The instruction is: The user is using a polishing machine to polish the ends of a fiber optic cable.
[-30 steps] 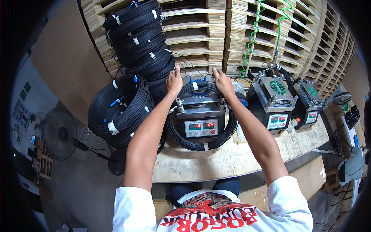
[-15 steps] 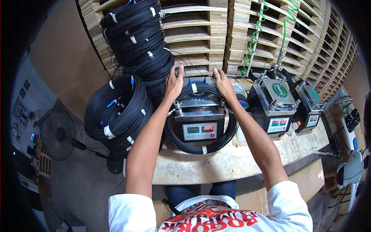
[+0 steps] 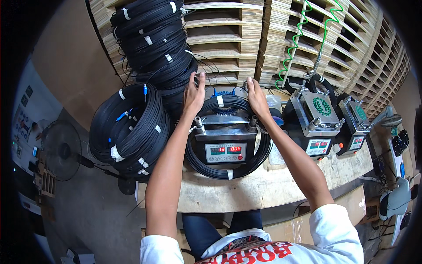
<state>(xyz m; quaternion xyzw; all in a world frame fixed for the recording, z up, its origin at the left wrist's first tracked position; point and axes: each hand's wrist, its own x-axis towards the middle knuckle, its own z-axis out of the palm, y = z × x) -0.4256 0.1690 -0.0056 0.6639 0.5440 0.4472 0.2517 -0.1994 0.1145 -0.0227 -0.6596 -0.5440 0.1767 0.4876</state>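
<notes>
Both my hands are at the far corners of a metal polishing machine [image 3: 226, 153] with a lit red display. My left hand [image 3: 193, 97] closes around a metal knob at the far left corner, mostly hidden by the fingers. At the far right corner my right hand [image 3: 257, 99] grips another metal knob [image 3: 245, 83], whose top shows beside the thumb. A black cable coil [image 3: 206, 167] loops around the machine, held by white ties. Blue connectors [image 3: 215, 93] stand up along the machine's far edge.
Left of the machine stand a wide stack of black cable coils [image 3: 127, 132] and a taller stack [image 3: 154, 48] behind it. Two similar machines [image 3: 314, 119] [image 3: 354, 121] are on the right of the wooden table [image 3: 211, 198]. Wooden pallets [image 3: 215, 35] rise behind; a fan [image 3: 63, 149] stands left.
Both hands stay at the machine's far corners. The right digits on the display have risen slightly, and a left red number has lit up. My view has shifted a little.
</notes>
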